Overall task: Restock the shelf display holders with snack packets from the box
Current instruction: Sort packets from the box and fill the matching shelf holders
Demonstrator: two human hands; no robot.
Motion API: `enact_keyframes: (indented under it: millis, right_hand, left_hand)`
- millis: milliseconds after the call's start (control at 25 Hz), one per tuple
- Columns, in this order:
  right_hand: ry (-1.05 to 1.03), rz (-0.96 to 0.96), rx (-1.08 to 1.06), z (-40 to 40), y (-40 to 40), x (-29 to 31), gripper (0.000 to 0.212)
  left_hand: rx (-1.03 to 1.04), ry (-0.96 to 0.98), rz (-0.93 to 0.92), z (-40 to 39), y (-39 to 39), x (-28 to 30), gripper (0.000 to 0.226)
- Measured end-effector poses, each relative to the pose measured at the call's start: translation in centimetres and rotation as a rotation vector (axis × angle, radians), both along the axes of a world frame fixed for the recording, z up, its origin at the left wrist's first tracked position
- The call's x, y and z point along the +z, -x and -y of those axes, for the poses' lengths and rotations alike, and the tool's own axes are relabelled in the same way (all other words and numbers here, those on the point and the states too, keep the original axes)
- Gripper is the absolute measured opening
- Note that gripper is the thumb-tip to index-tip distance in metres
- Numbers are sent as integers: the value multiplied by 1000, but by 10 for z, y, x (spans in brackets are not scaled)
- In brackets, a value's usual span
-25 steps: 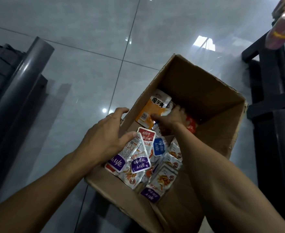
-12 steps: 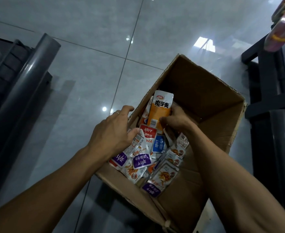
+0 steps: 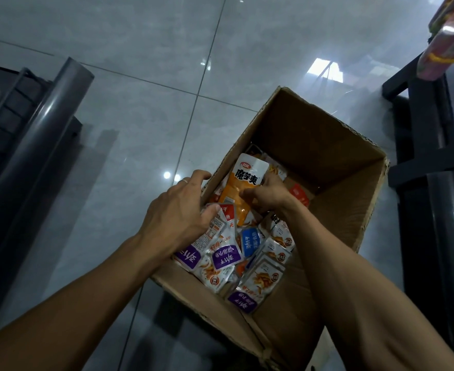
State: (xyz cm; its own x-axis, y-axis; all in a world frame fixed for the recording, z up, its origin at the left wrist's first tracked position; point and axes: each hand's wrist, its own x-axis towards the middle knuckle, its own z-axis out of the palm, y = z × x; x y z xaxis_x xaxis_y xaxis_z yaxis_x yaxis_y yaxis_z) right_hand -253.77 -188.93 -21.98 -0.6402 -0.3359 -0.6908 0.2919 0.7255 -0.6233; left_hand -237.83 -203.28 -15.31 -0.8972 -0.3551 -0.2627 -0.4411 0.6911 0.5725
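Fingers (image 3: 250,195) of the right hand (image 3: 268,194) are curling around the orange packet (image 3: 243,188), gripping it inside the cardboard box (image 3: 327,145) sitting on the tiled floor (image 3: 140,116). Left hand (image 3: 177,215) is pinching a bunch of small packets (image 3: 215,236) at the box's near-left wall. More purple, blue and red packets are lying loose in the box's near half; its far half is looking bare

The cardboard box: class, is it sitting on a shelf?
No. The cardboard box stands on the glossy tiled floor, beside dark shelving.
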Motion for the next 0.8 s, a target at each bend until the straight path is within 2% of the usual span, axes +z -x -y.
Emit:
enact_keyframes:
  millis: [160,400,560,680,760,800]
  right_hand:
    - [68,49,-43,-14,-2,22,19]
    - [220,-85,-195,-37,2,84,19]
    - [264,-152,-180,-53,-2,133,18]
    - [266,-169,-145,-68,-9,172,19]
    - [285,-154,-109,-77,-16,201,25]
    - [298,-152,-85,-82,-21,218,29]
  left_hand:
    - [5,28,2,1,0,0,59]
    - [32,86,18,3,-2,3,68]
    - [71,76,83,0,-4,17,83]
    - [114,-24,-83,-16,4,55,86]
    - [123,-189,-276,-33,17,89,83]
    - [125,-324,-314,-42,24,107,81]
